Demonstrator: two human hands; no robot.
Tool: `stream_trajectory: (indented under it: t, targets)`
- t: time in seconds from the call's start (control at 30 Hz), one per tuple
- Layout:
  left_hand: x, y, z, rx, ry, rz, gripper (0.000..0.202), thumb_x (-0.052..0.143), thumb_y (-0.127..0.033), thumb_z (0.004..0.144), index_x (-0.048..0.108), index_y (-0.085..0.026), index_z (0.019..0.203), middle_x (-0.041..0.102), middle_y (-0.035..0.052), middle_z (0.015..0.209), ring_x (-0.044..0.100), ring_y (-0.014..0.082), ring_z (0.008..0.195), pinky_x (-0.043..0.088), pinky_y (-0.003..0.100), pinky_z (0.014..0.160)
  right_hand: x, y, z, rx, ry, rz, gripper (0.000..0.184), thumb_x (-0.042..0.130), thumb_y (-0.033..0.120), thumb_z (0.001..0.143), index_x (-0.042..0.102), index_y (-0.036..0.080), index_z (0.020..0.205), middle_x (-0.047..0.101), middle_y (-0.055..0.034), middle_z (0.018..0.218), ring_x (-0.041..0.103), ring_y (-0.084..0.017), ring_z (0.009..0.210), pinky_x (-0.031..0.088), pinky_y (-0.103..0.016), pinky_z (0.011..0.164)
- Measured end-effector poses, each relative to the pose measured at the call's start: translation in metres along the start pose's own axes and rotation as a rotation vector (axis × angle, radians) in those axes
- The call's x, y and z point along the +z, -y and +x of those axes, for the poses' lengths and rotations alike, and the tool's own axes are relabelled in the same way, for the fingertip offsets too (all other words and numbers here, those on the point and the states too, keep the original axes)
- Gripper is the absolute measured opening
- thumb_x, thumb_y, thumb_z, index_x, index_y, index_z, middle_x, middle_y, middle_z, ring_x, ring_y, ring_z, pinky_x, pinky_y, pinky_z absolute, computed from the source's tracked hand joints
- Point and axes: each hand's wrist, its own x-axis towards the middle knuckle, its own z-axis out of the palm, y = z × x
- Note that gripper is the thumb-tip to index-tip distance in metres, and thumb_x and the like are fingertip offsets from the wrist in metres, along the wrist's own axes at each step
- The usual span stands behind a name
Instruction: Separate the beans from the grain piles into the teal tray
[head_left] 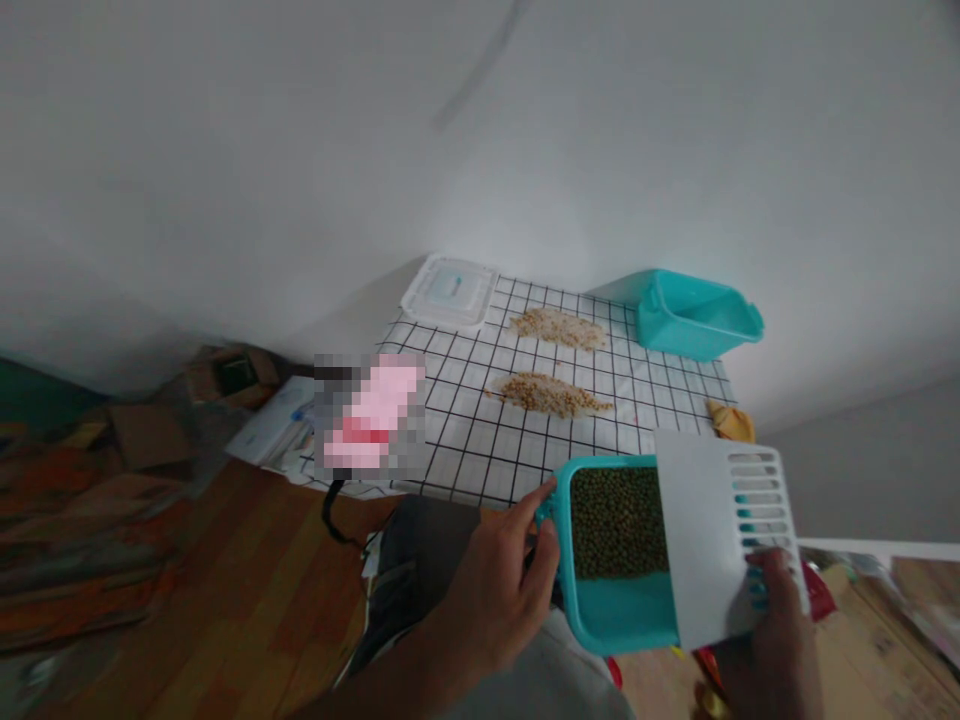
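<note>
1. Turquoise plastic bin [577, 618] is at the table's near edge, held between both hands; olive-green bean-like grains [616, 520] lie toward its far side, bare turquoise shows on the near side
2. Left hand [514, 570]: fingers bent around the bin's left end, index finger along the rim, thumb just below it
3. Right hand [780, 620]: gripping the slotted end of a white panel [701, 540], fingers over the slots; underside hidden, can't tell if it also supports the bin
4. Panel covers the bin's right part, left part is open
5. Table has a black-on-white grid cloth [465, 440]; two tan grain piles on it, far pile [559, 328] and near pile [555, 395], well apart from the hands
6. Second turquoise bin [697, 335] stands upright at the far right corner, clear plastic lidded box [454, 290] at far left, yellow item [731, 421] on the right edge below the second bin
7. Pink item [375, 410] at the left edge is pixelated, can't tell what; black cord [331, 515] hangs below it
8. Cardboard box [259, 375] sits left of the table, wood-look floor [255, 560] nearer, grey wall [450, 170] behind
</note>
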Motion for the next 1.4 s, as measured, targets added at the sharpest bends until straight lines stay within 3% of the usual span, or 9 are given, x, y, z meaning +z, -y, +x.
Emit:
stream_trajectory:
  t: [0.1,0.2,0.27,0.4,0.57,0.87,1.07,1.33,1.4]
  targets:
    - [0.003,0.006,0.003,0.031,-0.040,0.035,0.036,0.045,-0.030,0.096,0.058,-0.019,0.127,0.069,0.0107,0.109,0.064,0.0234,0.096,0.050,0.035,0.086,0.002,0.001,-0.002,0.030,-0.062,-0.010,0.044,0.066,0.056,0.075,0.062,0.026,0.106,0.068,-0.0008,0.091,0.062,-0.021,0.075,0.050,-0.031,0.059]
    - [0.008,0.015,0.006,0.004,-0.033,0.013,0.028,0.047,-0.034,0.095,0.063,-0.019,0.113,0.069,0.0083,0.099,0.064,0.0213,0.090,0.050,0.033,0.082,0.002,-0.001,-0.004,0.066,-0.079,-0.019,0.042,0.063,0.055,0.077,0.063,0.027,0.108,0.068,-0.0004,0.091,0.062,-0.021,0.072,0.050,-0.031,0.058]
    - [0.009,0.021,0.009,-0.044,-0.049,-0.044,0.027,0.049,-0.037,0.095,0.064,-0.020,0.109,0.069,0.0059,0.093,0.064,0.0200,0.085,0.050,0.032,0.078,0.002,-0.002,-0.004,0.098,-0.080,-0.023,0.042,0.063,0.054,0.079,0.062,0.027,0.111,0.069,0.0004,0.090,0.062,-0.020,0.070,0.050,-0.031,0.057]
    - [0.006,0.028,0.022,-0.121,-0.114,-0.238,0.028,0.061,-0.042,0.088,0.063,-0.020,0.106,0.071,0.0062,0.100,0.066,0.0208,0.093,0.052,0.030,0.078,0.006,0.000,-0.004,0.115,-0.108,0.030,0.043,0.064,0.051,0.080,0.061,0.028,0.115,0.069,0.0013,0.093,0.063,-0.020,0.073,0.052,-0.032,0.061]
    - [0.000,0.025,0.036,-0.092,-0.135,-0.234,0.025,0.064,-0.042,0.085,0.069,-0.020,0.096,0.073,0.0041,0.091,0.066,0.0174,0.077,0.051,0.026,0.067,0.009,0.004,-0.003,0.085,-0.054,0.081,0.034,0.063,0.050,0.082,0.061,0.026,0.107,0.068,0.0014,0.097,0.064,-0.020,0.083,0.053,-0.031,0.068]
    - [0.011,0.024,0.022,-0.048,-0.187,-0.277,0.027,0.057,-0.036,0.092,0.069,-0.023,0.111,0.073,0.0060,0.109,0.066,0.0208,0.097,0.052,0.031,0.083,0.009,0.004,-0.004,0.026,-0.053,0.008,0.040,0.065,0.051,0.076,0.063,0.024,0.105,0.069,-0.0021,0.089,0.065,-0.022,0.075,0.053,-0.032,0.059]
    - [0.020,0.024,0.020,-0.100,-0.212,-0.406,0.028,0.058,-0.040,0.090,0.065,-0.020,0.107,0.071,0.0044,0.095,0.064,0.0173,0.080,0.050,0.026,0.067,0.007,0.006,-0.007,0.023,-0.030,-0.032,0.042,0.069,0.049,0.073,0.062,0.026,0.108,0.068,0.0003,0.082,0.061,-0.019,0.064,0.051,-0.029,0.051]
    - [0.021,0.020,0.023,-0.112,-0.170,-0.378,0.027,0.051,-0.044,0.093,0.059,-0.020,0.102,0.066,0.0030,0.092,0.061,0.0161,0.082,0.048,0.026,0.069,0.008,0.001,0.001,0.205,-0.111,0.118,0.044,0.068,0.054,0.076,0.060,0.026,0.109,0.069,0.0006,0.095,0.065,-0.019,0.069,0.052,-0.031,0.055]
    - [0.022,0.021,0.021,-0.145,-0.170,-0.382,0.027,0.049,-0.046,0.094,0.057,-0.022,0.102,0.063,0.0009,0.088,0.060,0.0148,0.076,0.049,0.024,0.062,0.008,0.000,0.002,0.221,-0.111,0.142,0.046,0.069,0.054,0.075,0.060,0.026,0.110,0.069,0.0002,0.096,0.065,-0.020,0.069,0.052,-0.032,0.054]
